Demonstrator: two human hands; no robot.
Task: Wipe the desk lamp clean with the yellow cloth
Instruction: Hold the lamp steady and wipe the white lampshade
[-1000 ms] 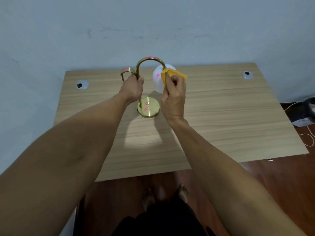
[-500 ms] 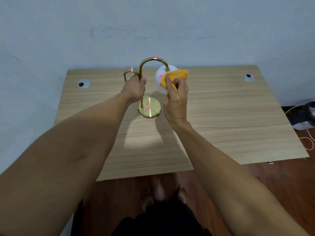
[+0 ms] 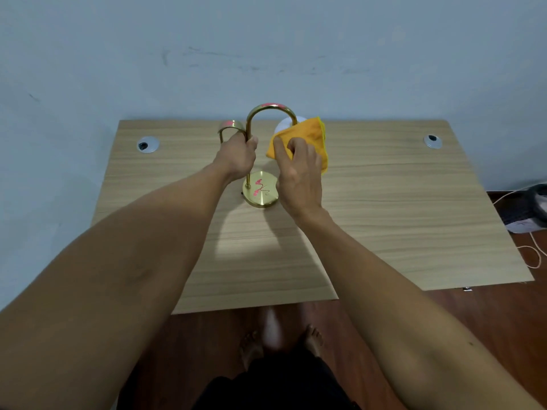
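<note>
Desk lamp [image 3: 250, 161] stood upright near the back middle of the wooden table [image 3: 384, 208], close to the wall. Brass stem rose from a round brass base [image 3: 262, 193] and curved over in an arch. Pink marks showed on the base, on top of the arch and on a smaller brass loop [image 3: 229, 127] to the left.

Left hand [image 3: 236, 158] was wrapped around the stem just above the base, fingers curled closed on it.

Right hand [image 3: 299, 170] held the yellow cloth [image 3: 305, 137], bunched, fingers pinched shut on the fabric. Cloth was pressed against the white globe shade [image 3: 285, 125] hanging from the arch's right end; it covered most of the shade, so any marks there could not be made out.

Two round cable grommets sat in the table's rear corners, left [image 3: 147, 144] and right [image 3: 432, 141]. A pale cord [image 3: 532, 250] lay on the floor at far right.
</note>
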